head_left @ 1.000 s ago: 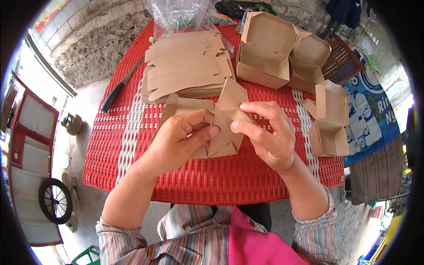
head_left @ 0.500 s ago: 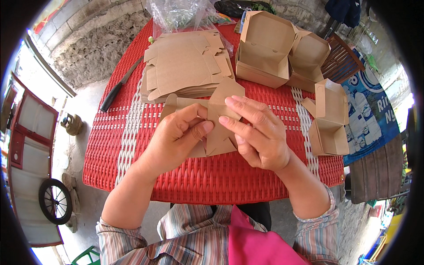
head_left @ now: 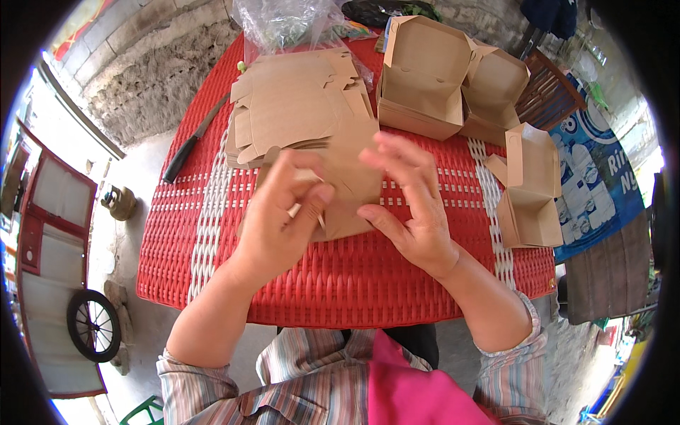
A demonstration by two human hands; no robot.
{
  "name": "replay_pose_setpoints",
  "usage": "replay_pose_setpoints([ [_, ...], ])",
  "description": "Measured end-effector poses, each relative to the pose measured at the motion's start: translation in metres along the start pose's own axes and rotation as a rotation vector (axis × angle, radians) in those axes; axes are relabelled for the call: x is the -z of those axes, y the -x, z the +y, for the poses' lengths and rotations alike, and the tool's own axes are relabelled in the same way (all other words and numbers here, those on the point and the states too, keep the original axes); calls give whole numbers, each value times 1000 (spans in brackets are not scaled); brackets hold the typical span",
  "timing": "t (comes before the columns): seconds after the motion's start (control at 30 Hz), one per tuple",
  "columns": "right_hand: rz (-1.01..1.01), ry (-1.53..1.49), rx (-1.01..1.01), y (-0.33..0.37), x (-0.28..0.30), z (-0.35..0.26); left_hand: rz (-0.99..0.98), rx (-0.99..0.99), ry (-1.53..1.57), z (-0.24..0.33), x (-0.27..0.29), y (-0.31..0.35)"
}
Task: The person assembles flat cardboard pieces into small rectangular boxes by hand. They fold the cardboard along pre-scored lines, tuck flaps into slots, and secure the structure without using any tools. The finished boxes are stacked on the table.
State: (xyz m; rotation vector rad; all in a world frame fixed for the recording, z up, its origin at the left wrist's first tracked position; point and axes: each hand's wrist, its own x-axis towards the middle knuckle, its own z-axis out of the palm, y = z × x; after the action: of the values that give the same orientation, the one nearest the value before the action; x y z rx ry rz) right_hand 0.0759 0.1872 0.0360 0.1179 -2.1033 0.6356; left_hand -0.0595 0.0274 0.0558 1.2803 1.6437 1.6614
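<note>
My left hand (head_left: 280, 216) pinches a partly folded brown cardboard box (head_left: 353, 188) between thumb and fingers, close to its left side. The box is blurred by motion, and part of it is behind that hand. To its right, my right hand (head_left: 419, 216) has its fingers and thumb spread, with nothing gripped. Its thumb tip is at the cardboard's edge; whether it touches I cannot tell. Just beyond lies a stack of flat cardboard box blanks (head_left: 287, 99).
Open folded boxes (head_left: 425, 103) stand nested at the back right, beside another group (head_left: 489, 99). A smaller open box (head_left: 531, 212) is at the right edge of the red woven table (head_left: 354, 290). A black-handled knife (head_left: 184, 156) lies left; a clear plastic bag (head_left: 287, 25) sits at the back.
My right hand's fingers have come off the cardboard and spread apart. The box piece has turned and shifted slightly in my left hand, which keeps its hold.
</note>
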Motion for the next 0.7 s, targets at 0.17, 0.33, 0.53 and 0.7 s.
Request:
replay_pose_setpoints([
  [0.17,-88,-277,-266,5,-4,11,254,-161,507,-1,11,-11],
  [0.33,-235,-572,-456,12,-18,11,-84,-44,726,-14,11,-3],
  [0.53,-134,-658,-600,6,-12,7,-249,149,505,-19,9,-2],
  [0.7,-47,-518,-469,11,-18,16,-369,196,281,-26,18,3],
])
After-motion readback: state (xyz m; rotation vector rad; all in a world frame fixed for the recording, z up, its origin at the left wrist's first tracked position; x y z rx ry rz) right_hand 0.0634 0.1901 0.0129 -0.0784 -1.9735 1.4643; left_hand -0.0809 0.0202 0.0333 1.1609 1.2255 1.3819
